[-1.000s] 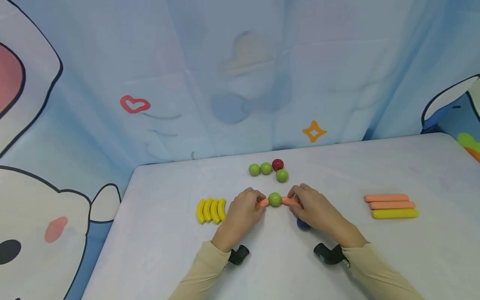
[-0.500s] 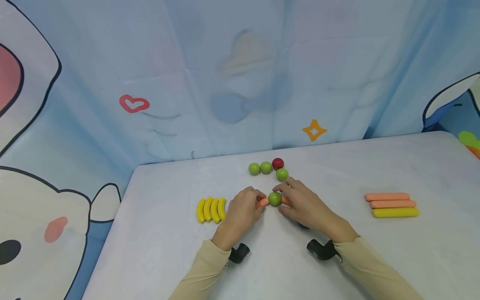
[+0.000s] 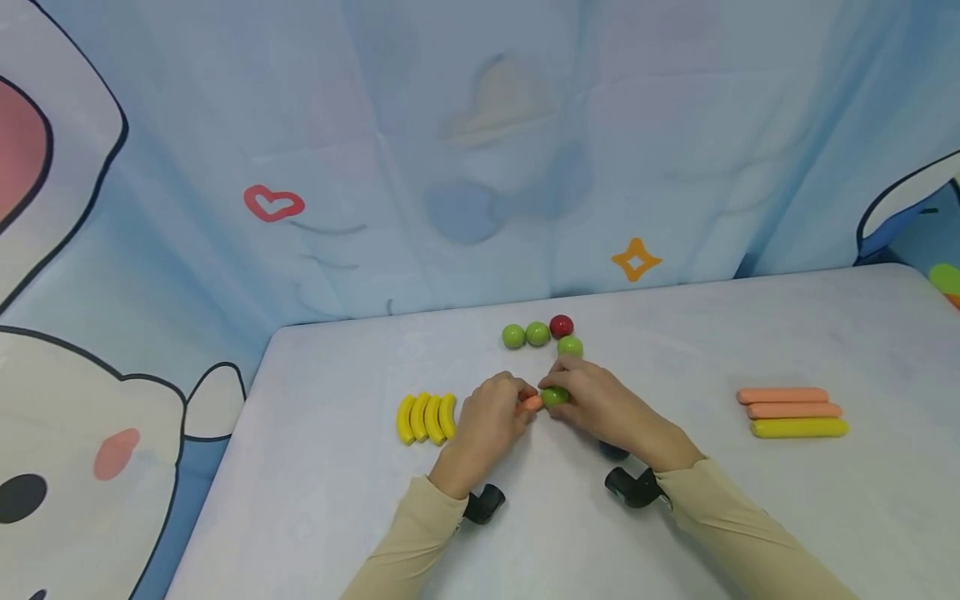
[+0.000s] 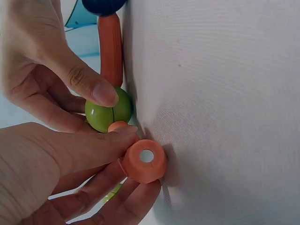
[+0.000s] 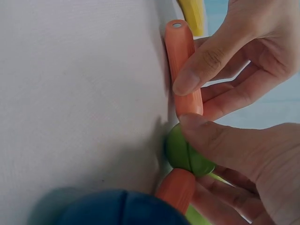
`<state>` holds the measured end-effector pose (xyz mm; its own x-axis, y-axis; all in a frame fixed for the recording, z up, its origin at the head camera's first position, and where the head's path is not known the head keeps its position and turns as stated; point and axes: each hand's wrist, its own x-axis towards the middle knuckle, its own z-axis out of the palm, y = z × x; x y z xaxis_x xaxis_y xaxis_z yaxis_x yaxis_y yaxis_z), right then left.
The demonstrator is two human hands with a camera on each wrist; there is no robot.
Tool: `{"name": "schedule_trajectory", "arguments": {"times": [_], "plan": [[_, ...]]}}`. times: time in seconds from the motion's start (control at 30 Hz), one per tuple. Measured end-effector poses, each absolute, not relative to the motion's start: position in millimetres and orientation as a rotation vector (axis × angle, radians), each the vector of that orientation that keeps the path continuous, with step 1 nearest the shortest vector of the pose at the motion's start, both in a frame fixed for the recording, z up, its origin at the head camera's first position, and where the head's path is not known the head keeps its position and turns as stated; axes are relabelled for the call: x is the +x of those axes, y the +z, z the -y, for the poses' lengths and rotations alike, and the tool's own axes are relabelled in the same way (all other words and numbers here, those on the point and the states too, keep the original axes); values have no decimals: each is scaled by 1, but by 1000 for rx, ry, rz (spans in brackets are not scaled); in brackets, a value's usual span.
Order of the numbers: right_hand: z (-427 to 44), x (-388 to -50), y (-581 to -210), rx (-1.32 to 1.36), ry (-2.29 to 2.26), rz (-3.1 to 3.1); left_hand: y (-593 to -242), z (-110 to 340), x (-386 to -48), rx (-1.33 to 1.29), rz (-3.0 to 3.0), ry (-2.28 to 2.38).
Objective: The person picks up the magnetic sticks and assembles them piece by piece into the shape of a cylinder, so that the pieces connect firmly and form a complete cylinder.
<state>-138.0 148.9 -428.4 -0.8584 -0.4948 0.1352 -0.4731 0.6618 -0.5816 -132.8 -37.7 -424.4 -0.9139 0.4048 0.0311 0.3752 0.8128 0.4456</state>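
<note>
Between thumb and fingers, my left hand (image 3: 487, 421) pinches an orange rod (image 5: 182, 54) with a round hole in its end. Just to the right, my right hand (image 3: 611, 410) holds a green ball (image 4: 105, 115) that has a dark seam. The rod's inner end meets the ball or lies very close; the right thumb hides the joint in the right wrist view. On the ball's other side a second orange rod (image 4: 110, 51) runs to a dark blue ball (image 5: 124, 208). In the head view my right hand covers this second rod and part of the blue ball.
Several yellow curved pieces (image 3: 426, 418) lie left of my left hand. Behind the hands sit a red ball (image 3: 561, 326) and three green balls (image 3: 513, 336). Two orange rods (image 3: 783, 396) and a yellow rod (image 3: 799, 428) lie together on the right of the white-covered table (image 3: 330, 508).
My right hand has slid left from the second orange rod onto the green ball and now grips it. The ball looks slightly turned. My left hand keeps its pinch on the first rod.
</note>
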Motion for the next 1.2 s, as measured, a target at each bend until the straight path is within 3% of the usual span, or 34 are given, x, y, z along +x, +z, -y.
{"name": "schedule_trajectory", "arguments": {"times": [0.73, 1.2], "plan": [[-172, -126, -423, -910, -1071, -2849, -422, 34, -131, 604, -2962, 650], [-206, -94, -406, -1011, -658, -2654, -424, 41, -123, 560, -2950, 711]]}}
